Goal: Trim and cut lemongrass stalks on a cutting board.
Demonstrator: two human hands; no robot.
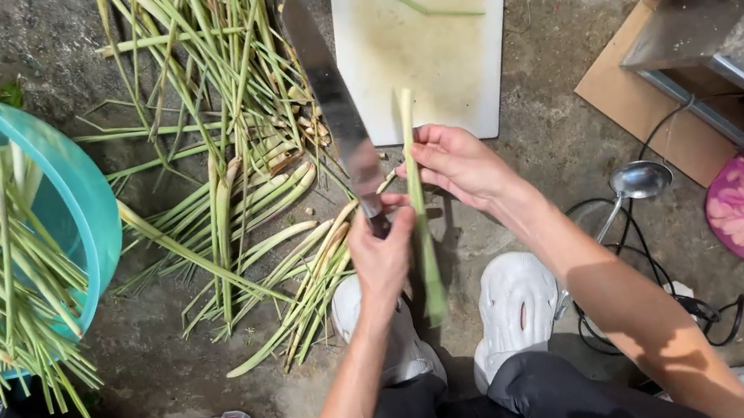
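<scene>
Gripping a knife (334, 108) by its handle, the left hand (382, 258) points the blade away (up and leftward). Right hand (455, 165) pinches a stalk (418, 202) just beside the blade, its grip closed on the upper part. Below lies a concrete floor (538, 147), with a cutting board (435, 35), more stalks (223, 113) and a teal tub (84, 196).

You are working in hard, bright daylight. The white cutting board (435, 35) and your white shoes (517, 305) glare nearly to blown-out, and the knife blade (332, 98) catches a sheen. Crisp dark shadows fall under your forearms and in the lower corners. Focus is sharp throughout, with slight wide-angle bending at the edges.
</scene>
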